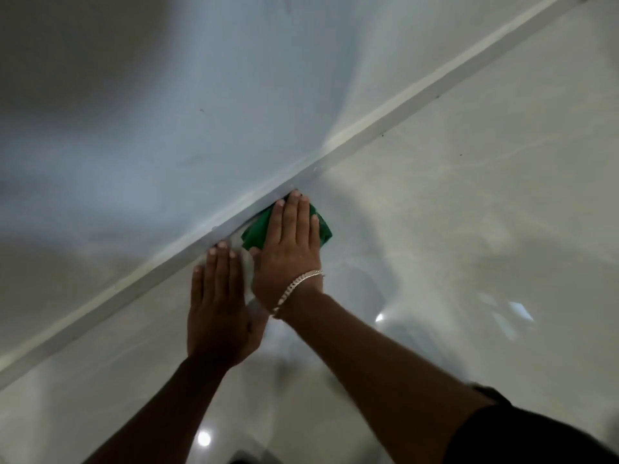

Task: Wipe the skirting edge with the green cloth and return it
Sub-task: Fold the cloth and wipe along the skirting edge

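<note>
A white skirting board (385,118) runs diagonally from lower left to upper right where the wall meets the floor. The green cloth (258,231) lies on the floor against the skirting edge. My right hand (289,249), with a chain bracelet on its wrist, presses flat on the cloth, fingers straight and touching the skirting; most of the cloth is hidden beneath it. My left hand (217,306) lies flat on the floor just to the left, fingertips at the skirting, holding nothing.
A pale grey wall (167,112) fills the upper left. The glossy light floor (469,212) spreads to the right and below, with bright light reflections. A few dark specks sit near the skirting at the upper right.
</note>
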